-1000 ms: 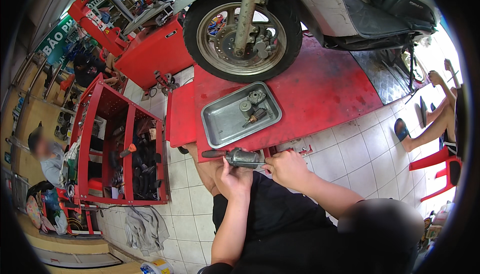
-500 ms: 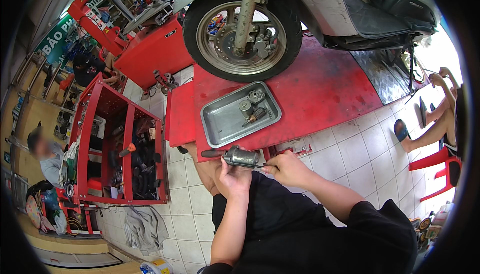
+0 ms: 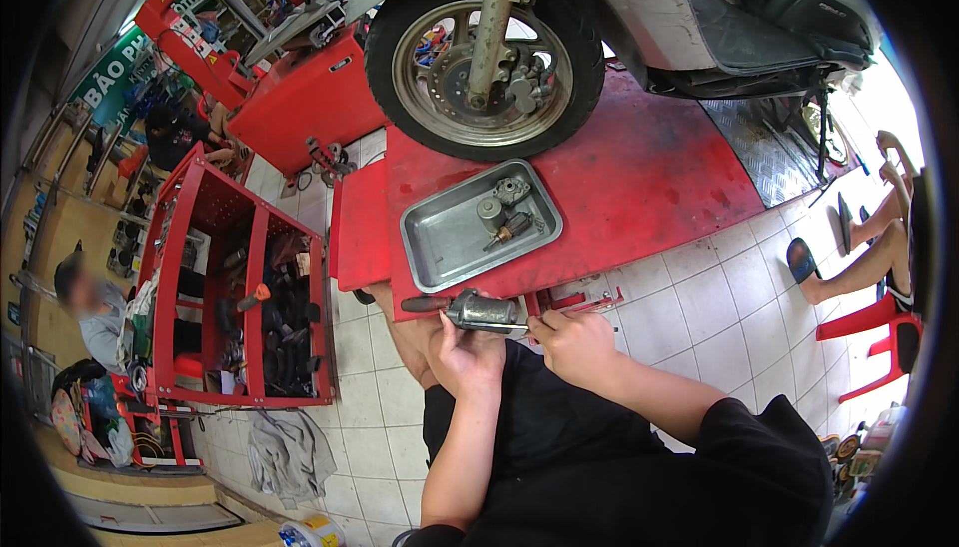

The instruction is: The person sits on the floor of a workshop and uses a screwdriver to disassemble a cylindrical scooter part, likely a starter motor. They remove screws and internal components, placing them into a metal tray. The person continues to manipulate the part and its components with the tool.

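Observation:
Above my lap, my left hand point(image 3: 467, 355) is closed around a grey cylindrical metal motor housing point(image 3: 486, 308), possibly a starter motor. A dark reddish-brown tool handle point(image 3: 426, 304), like a screwdriver's, sticks out left of the housing; its far part is hidden. My right hand point(image 3: 574, 343) pinches a thin metal rod point(image 3: 520, 327) that runs along the housing's near side. Beyond those fingers a dark thin end shows on the right. Just past my hands, a metal tray point(image 3: 440, 247) holds a small round cap, an armature-like part point(image 3: 510, 230) and a cast end piece point(image 3: 511, 191).
The tray rests on a red lift platform point(image 3: 639, 187) under a scooter's front wheel point(image 3: 484, 77). Left stands a red tool cart point(image 3: 262, 292) with an orange-handled tool. A grey cloth point(image 3: 290, 455) lies on the tiles. People sit at far left and right, one near a red chair point(image 3: 869, 332).
My right hand has shifted slightly right, and a brighter stretch of the rod now shows between it and the housing. A dark end now appears beyond my right fingers.

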The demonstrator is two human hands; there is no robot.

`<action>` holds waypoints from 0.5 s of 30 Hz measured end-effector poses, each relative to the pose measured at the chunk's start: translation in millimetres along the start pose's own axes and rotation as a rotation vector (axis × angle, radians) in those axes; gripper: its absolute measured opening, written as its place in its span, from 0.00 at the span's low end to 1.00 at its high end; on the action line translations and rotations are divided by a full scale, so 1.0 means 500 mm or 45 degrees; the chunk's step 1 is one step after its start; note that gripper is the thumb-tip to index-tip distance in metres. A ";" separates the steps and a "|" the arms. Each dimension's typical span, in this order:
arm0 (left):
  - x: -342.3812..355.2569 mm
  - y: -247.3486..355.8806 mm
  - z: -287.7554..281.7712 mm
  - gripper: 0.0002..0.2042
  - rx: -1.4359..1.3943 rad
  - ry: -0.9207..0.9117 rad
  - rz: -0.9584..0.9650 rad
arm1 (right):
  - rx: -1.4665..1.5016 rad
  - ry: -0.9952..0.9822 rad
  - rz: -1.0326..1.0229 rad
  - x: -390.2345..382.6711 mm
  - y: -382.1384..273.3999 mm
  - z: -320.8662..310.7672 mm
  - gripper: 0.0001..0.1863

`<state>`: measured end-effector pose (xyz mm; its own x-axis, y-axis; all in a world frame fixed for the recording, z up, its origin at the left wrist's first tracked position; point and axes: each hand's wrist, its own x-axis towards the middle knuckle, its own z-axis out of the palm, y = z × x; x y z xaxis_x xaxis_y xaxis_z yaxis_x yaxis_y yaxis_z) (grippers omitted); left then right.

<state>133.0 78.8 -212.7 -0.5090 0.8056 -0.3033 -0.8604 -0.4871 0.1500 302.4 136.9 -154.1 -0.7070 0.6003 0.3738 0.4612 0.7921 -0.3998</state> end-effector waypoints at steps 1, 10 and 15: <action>-0.003 -0.003 0.003 0.25 -0.013 0.000 -0.007 | -0.057 0.060 -0.048 -0.003 0.001 0.003 0.09; 0.002 0.005 -0.019 0.26 0.087 -0.001 0.046 | 0.319 -0.381 0.294 0.028 -0.003 -0.033 0.10; 0.001 0.001 -0.027 0.25 0.098 -0.036 0.025 | 0.626 -0.476 0.362 0.037 0.026 -0.024 0.13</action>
<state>132.7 74.4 -225.6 -0.5254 0.8060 -0.2728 -0.8492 -0.4764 0.2280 301.6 159.6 -142.3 -0.7730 0.6291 -0.0812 0.4215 0.4138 -0.8069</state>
